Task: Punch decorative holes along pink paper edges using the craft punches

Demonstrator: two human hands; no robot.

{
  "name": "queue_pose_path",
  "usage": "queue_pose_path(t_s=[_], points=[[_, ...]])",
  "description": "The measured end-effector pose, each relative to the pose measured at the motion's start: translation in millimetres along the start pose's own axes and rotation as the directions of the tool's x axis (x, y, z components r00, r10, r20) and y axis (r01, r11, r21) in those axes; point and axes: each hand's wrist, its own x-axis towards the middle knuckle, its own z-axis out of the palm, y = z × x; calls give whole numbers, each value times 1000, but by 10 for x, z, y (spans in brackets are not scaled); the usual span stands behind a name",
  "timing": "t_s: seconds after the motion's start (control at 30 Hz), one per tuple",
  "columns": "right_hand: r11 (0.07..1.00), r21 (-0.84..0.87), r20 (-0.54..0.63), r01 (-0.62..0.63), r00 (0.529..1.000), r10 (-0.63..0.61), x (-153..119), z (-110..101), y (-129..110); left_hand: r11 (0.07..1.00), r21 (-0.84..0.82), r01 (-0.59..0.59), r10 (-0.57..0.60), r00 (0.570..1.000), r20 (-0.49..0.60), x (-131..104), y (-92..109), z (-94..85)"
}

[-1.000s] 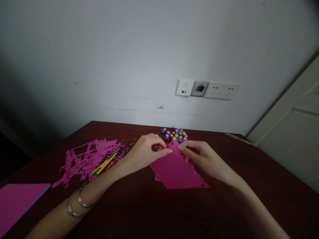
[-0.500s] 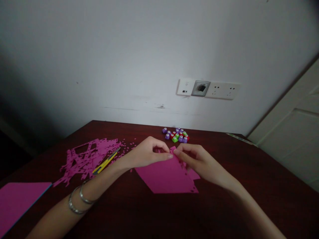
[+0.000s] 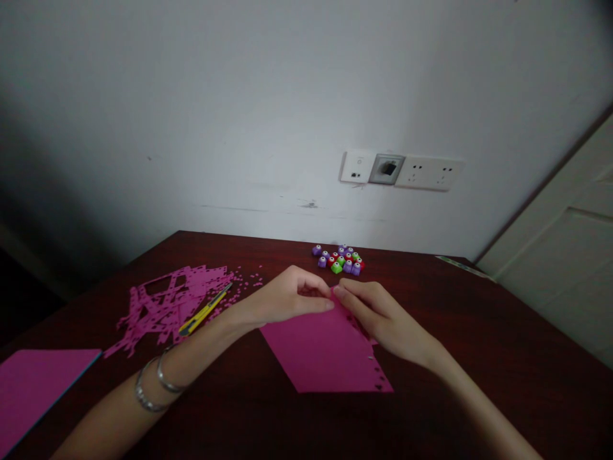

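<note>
A sheet of pink paper [image 3: 316, 351] hangs between my hands over the dark table, with small punched holes near its lower right corner. My left hand [image 3: 287, 297] pinches the sheet's upper edge between thumb and fingers. Close beside it, my right hand [image 3: 376, 310] grips the same edge, its thumb and index finger almost touching the left fingertips. The fingers hide part of the right edge, where a narrow piece of pink paper shows behind.
Pink paper scraps [image 3: 167, 306] full of cutouts lie left, with a yellow utility knife [image 3: 205, 310] and tiny pink bits [image 3: 244, 281] beside them. Several small craft punches [image 3: 338, 260] stand at the back. A pink paper stack [image 3: 43, 383] lies front left on the table [image 3: 479, 332].
The sheet's lower edge has swung down toward me and slightly right, showing more punched holes. The right hand has turned and closed more on the edge; the left hand has barely moved.
</note>
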Motion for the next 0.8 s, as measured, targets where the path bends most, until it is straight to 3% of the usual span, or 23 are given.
queue_pose_path(t_s=[0.23, 0.53, 0.8], points=[[988, -126, -6, 85, 996, -86, 6, 57, 39, 997, -78, 17, -20, 999, -43, 15, 1, 21], [990, -89, -66, 107, 991, -113, -1, 98, 58, 986, -146, -78, 60, 990, -127, 14, -16, 41], [989, -87, -103, 120, 986, -129, 7, 132, 64, 988, -125, -89, 69, 985, -156, 25, -54, 28]])
